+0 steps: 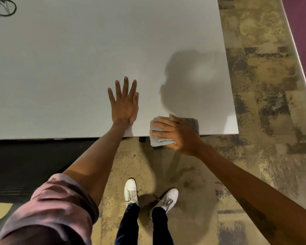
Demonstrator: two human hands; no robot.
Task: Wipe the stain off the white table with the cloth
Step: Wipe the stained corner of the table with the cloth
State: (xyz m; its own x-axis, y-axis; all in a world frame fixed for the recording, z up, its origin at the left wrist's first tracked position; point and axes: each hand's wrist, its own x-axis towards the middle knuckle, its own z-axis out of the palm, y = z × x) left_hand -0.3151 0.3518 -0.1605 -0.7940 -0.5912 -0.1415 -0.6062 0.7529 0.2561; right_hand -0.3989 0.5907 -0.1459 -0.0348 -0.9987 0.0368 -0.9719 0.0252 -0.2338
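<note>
The left hand (124,101) lies flat on the table (60,68), palm down, fingers spread. Just to its right, the right hand (177,133) presses on a folded grey cloth (159,138), fingers spread across it. The cloth sits at the table's near edge, partly overhanging it. No stain is discernible around either hand. White shoes (131,191) stand on the carpet (263,85) below.

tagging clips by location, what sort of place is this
Probably an office or workroom: a large plain white table, patchy patterned carpet tiles, and a black cable at the table's far left corner.
</note>
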